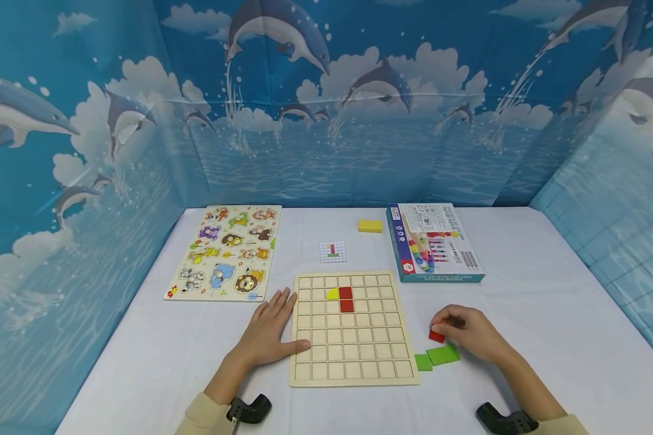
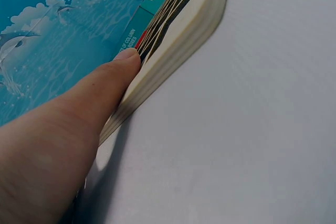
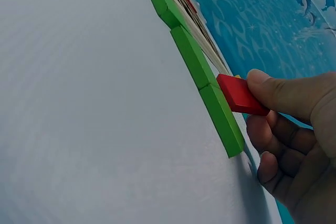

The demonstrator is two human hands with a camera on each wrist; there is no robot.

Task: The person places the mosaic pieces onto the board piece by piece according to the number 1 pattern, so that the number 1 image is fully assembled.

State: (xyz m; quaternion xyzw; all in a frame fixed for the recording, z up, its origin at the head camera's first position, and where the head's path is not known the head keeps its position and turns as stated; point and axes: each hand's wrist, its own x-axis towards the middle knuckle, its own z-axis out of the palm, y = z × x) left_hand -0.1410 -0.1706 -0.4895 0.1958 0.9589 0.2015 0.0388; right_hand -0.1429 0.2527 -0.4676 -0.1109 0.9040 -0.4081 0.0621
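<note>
A wooden grid board (image 1: 317, 353) lies in front of me, holding one yellow piece (image 1: 332, 293) and two red square tiles (image 1: 346, 299) near its top. My left hand (image 1: 269, 329) rests along the board's left edge, its thumb (image 2: 118, 77) over the rim and its fingers straight. Right of the board, my right hand (image 1: 470, 331) pinches a red tile (image 3: 240, 94) between thumb and fingers. Several green tiles (image 3: 194, 59) lie on the table just below that hand, beside the board's lower right edge.
A small pattern card (image 1: 333, 252) lies behind the board, with a yellow block (image 1: 370, 226) further back. An animal puzzle board (image 1: 223, 254) is at the left; a boxed toy set (image 1: 435, 241) is at the back right. Dolphin-print curtains (image 1: 326, 151) surround the white table.
</note>
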